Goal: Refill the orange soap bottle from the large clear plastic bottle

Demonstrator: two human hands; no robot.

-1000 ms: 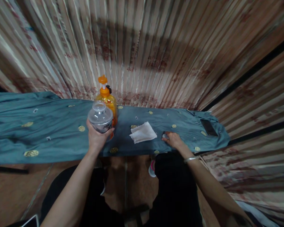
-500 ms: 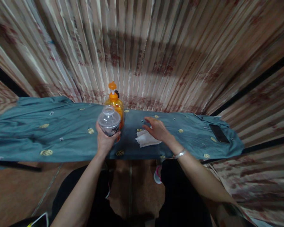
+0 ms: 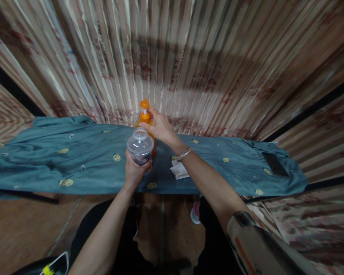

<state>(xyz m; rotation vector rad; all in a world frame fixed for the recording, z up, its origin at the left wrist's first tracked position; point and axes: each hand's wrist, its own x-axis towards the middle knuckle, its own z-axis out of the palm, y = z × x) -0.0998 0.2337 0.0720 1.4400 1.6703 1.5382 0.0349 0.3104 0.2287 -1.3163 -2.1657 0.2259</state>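
Note:
My left hand (image 3: 134, 172) is wrapped round the lower part of a clear plastic cup (image 3: 140, 148) with a domed lid, upright over the cloth. Behind the cup stands a bottle (image 3: 144, 116) with an orange pump-like top and a yellow-orange body, mostly hidden by the cup and my hand. My right hand (image 3: 160, 126) grips the neck of this bottle from the right, thumb in front and fingers behind. A folded white tissue (image 3: 178, 170) lies on the cloth below my right forearm, partly covered by it.
A teal cloth with yellow motifs (image 3: 97, 172) covers the narrow table. A black phone (image 3: 275, 164) lies near its right end. Pleated curtains (image 3: 166, 57) hang behind and at the sides, with dark frame bars (image 3: 312, 109) at right.
My right hand has moved from above the tissue up and left to the bottle's neck and closed on it. My left hand still holds the cup. The view has shifted slightly.

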